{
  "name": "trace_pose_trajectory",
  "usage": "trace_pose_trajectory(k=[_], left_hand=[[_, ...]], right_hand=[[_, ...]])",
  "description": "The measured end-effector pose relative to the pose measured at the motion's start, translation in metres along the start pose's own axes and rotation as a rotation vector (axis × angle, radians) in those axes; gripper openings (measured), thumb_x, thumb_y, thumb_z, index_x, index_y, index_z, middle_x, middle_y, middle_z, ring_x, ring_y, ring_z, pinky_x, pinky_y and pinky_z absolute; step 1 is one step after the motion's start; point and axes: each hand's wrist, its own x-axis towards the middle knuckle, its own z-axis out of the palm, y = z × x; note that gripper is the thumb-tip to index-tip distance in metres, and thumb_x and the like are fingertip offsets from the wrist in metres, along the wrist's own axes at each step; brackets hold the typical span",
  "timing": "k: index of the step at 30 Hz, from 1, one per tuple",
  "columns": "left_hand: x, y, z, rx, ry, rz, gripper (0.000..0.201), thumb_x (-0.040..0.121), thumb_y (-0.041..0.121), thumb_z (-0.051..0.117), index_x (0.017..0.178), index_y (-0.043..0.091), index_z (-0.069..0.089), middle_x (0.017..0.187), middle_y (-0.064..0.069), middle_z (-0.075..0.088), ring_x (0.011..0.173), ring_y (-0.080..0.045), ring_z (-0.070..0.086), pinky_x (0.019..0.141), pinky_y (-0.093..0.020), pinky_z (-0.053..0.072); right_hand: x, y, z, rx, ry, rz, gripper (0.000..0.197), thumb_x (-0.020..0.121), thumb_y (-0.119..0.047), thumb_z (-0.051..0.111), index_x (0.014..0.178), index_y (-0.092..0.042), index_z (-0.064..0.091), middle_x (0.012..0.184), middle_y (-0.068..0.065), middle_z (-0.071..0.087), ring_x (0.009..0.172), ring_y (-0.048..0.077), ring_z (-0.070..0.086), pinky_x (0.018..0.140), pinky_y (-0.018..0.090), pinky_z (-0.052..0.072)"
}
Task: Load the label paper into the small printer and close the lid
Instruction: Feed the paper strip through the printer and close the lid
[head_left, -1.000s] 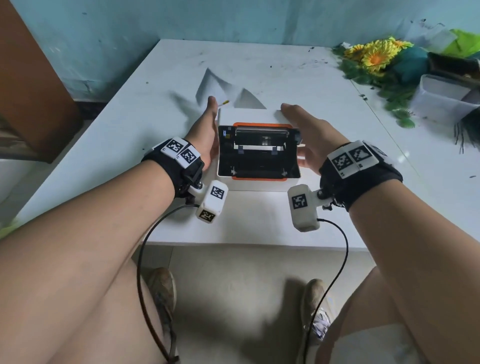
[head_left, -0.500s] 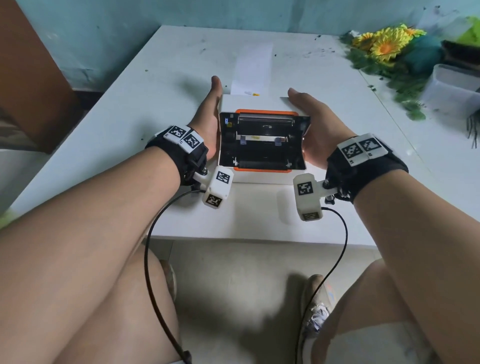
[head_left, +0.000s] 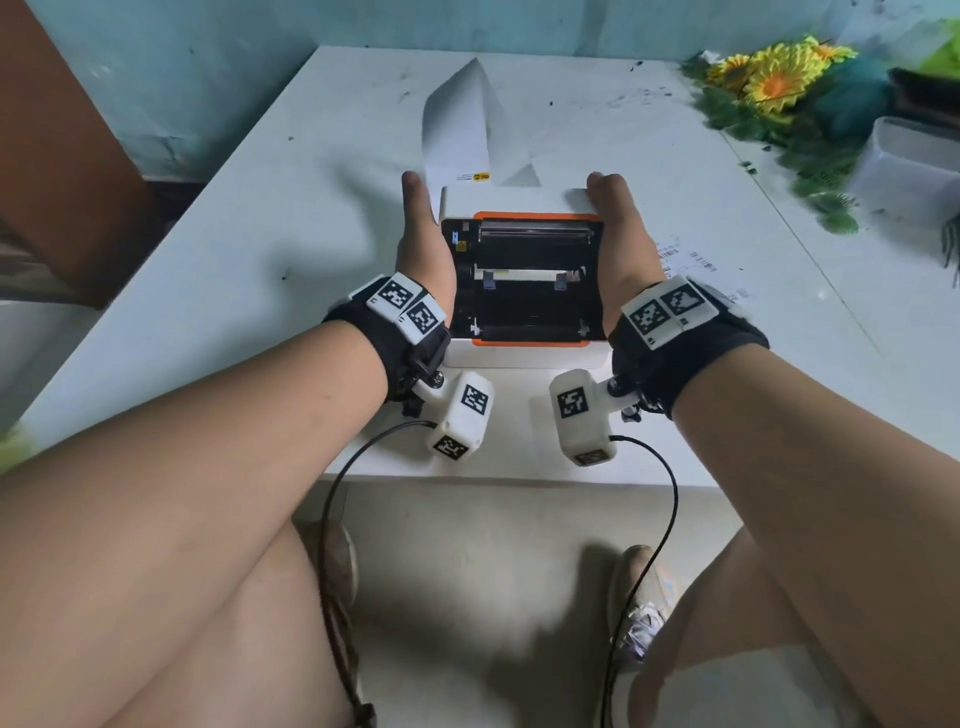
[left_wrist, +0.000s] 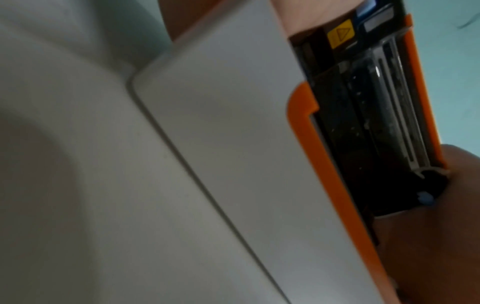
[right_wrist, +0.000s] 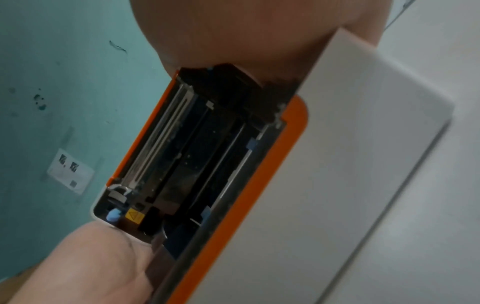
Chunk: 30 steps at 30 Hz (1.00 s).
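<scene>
We have the small printer sitting on the white table, near the front edge, directly in front of us. Its lid stands raised and tilted toward us, showing a black inner face framed in orange, with a metal bar across the top and a yellow warning sticker at the upper left corner. Our left hand lies flat against the left edge of the lid, fingers straight and pointing away from us. Our right hand does the same on the right edge, so the two hands are held apart with the lid pressed between the palms. In the left wrist view the white body of the printer fills the picture and the orange rim runs beside the black mechanism. In the right wrist view the same black interior is seen from the other side, with a palm at either end.

Behind the printer a strip of white label paper rises from its rear edge and bends over the table. To the far right lie yellow artificial flowers and a clear plastic box. A few printed labels rest on the table just right of our right wrist.
</scene>
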Motion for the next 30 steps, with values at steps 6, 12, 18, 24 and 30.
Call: trace_pose_trajectory(k=[6,12,18,24,30], left_hand=[[-0.021,0.015,0.004,0.002,-0.060,-0.008,0.088,0.080,0.092,0.036,0.121,0.026,0.076,0.098,-0.002,0.083,0.088,-0.026,0.080,0.085,-0.049,0.065],[-0.023,0.030,-0.014,0.061,-0.365,-0.118,0.080,0.100,0.073,0.036,0.141,0.010,0.065,0.114,-0.016,0.078,0.107,-0.036,0.075,0.090,-0.049,0.062],[-0.017,0.035,-0.012,0.145,-0.424,-0.161,0.074,0.103,0.071,0.029,0.112,0.012,0.073,0.089,-0.009,0.081,0.075,-0.027,0.078,0.062,-0.030,0.062],[-0.009,0.038,-0.015,0.166,-0.478,-0.228,0.070,0.098,0.073,0.041,0.113,0.013,0.075,0.104,-0.012,0.077,0.092,-0.032,0.074,0.086,-0.040,0.060],[-0.010,0.035,-0.017,0.097,-0.496,-0.249,0.066,0.096,0.065,0.052,0.133,0.013,0.068,0.118,-0.013,0.073,0.107,-0.034,0.072,0.095,-0.046,0.058]], right_hand=[[-0.004,-0.008,-0.004,-0.025,-0.138,0.024,0.048,0.087,-0.065,0.058,0.109,-0.025,0.072,0.098,0.007,0.069,0.087,0.031,0.071,0.099,0.051,0.056],[0.002,-0.008,-0.027,0.084,-0.342,0.175,0.096,0.084,-0.085,0.045,0.125,-0.005,0.077,0.136,0.022,0.070,0.130,0.047,0.063,0.111,0.065,0.045],[0.004,-0.008,-0.016,0.106,-0.255,0.057,0.064,0.096,-0.068,0.051,0.116,-0.016,0.082,0.128,0.021,0.075,0.119,0.045,0.071,0.108,0.067,0.048],[0.006,-0.013,-0.024,0.043,-0.314,0.159,0.065,0.089,-0.067,0.061,0.095,-0.008,0.087,0.121,0.017,0.078,0.119,0.042,0.072,0.109,0.063,0.047],[0.007,-0.016,-0.024,0.071,-0.286,0.171,0.068,0.089,-0.065,0.062,0.119,-0.005,0.073,0.117,0.018,0.079,0.113,0.045,0.074,0.110,0.060,0.047]])
